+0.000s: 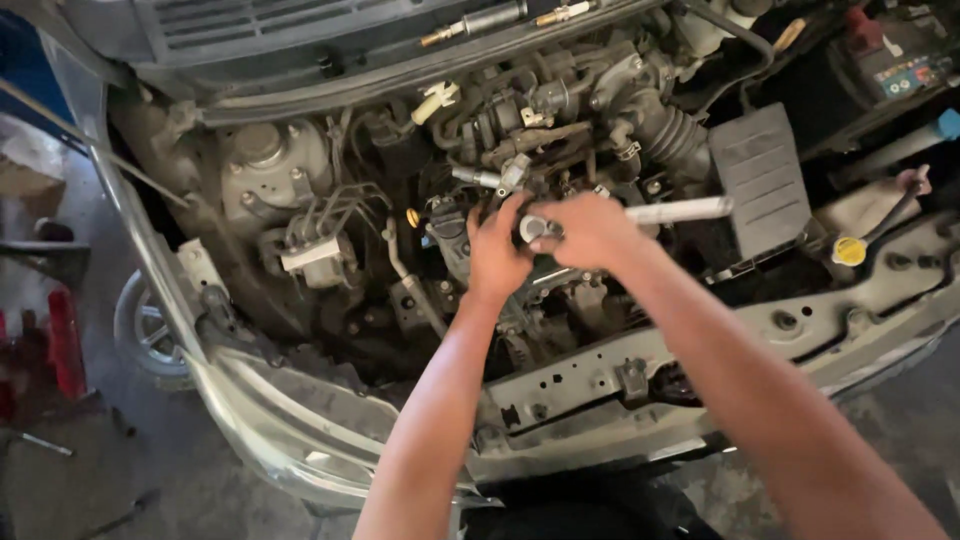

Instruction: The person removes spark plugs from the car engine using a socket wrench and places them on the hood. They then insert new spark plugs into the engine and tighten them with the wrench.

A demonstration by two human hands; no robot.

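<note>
Both hands meet over the middle of an open engine bay [300, 250], reaching in from the near edge across the front crossmember [700, 350]. The right hand [590, 230] is clenched around the head end of a silver ratchet wrench [680, 211], whose handle sticks out to the right, roughly level, above the engine; the grip sits close to the head, which would give control of the tool's seating rather than leverage. The left hand [497, 250] is just beside it, fingers curled toward the ratchet head [532, 228] and touching or nearly touching it, as if steadying the tool on a fastener below; whether it actually grasps anything cannot be told, since the fingertips are hidden behind the tool and the other hand. The fastener itself is out of sight beneath the hands. Far right of the wrench lies the black air filter box [762, 180] with its ribbed intake hose [670, 135], and a yellow cap [848, 251] sits on the right. A front wheel [145, 325] shows at the left.
</note>
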